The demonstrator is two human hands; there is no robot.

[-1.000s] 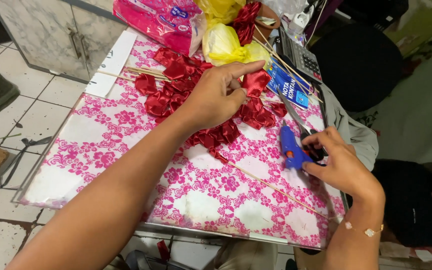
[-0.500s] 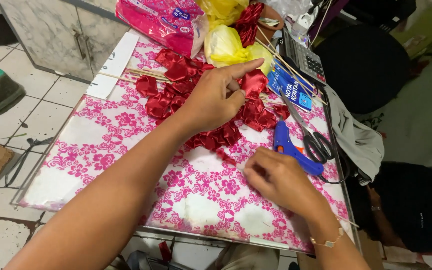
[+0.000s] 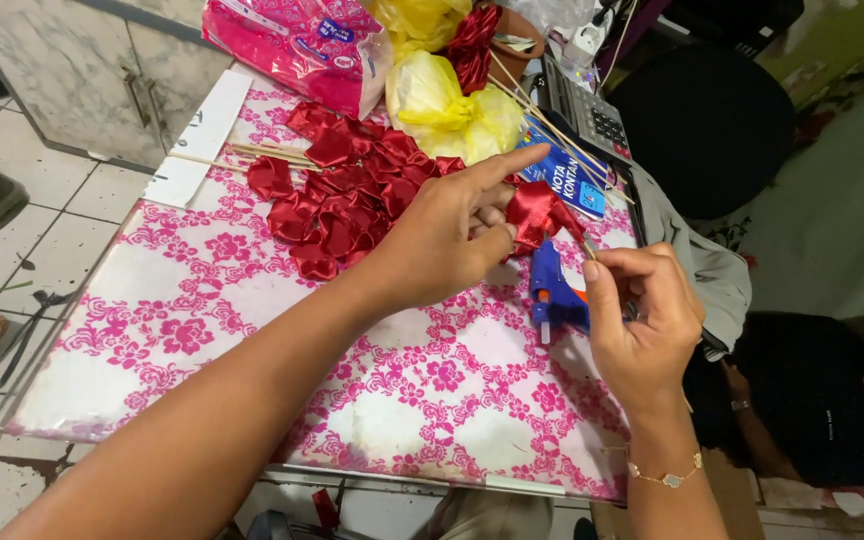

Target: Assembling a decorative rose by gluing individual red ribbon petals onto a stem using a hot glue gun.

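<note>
Red satin ribbon rose [image 3: 537, 212] sits pinched in the left hand [image 3: 447, 240], whose thumb and curled fingers close on its folds while the index finger sticks out straight above it. Just beyond that hand's knuckles lies a heap of loose red ribbon petals [image 3: 337, 200] on the counter [image 3: 202, 330], which is covered in a white sheet with pink flowers.

Close beside the left hand, the right hand [image 3: 642, 325] is drawn together, thumb and fingertips nipping the end of a thin bamboo skewer [image 3: 585, 243] that runs up under the rose. Between the two hands, and partly behind the right hand's fingers, a blue glue gun [image 3: 552, 292] rests on the counter with its nozzle toward the near edge.

Farther out from the left hand lie a bundle of bare skewers [image 3: 252, 153] and a white paper strip [image 3: 197, 140]. Past the index fingertip are a yellow plastic bag [image 3: 447, 105], a pink plastic packet [image 3: 292, 40], a blue booklet [image 3: 572, 180] and a grey calculator [image 3: 592, 115]. A gold bracelet [image 3: 667, 475] circles the right wrist. To the right of that hand, below the counter's edge, another person's dark sleeve [image 3: 812, 400] shows.
</note>
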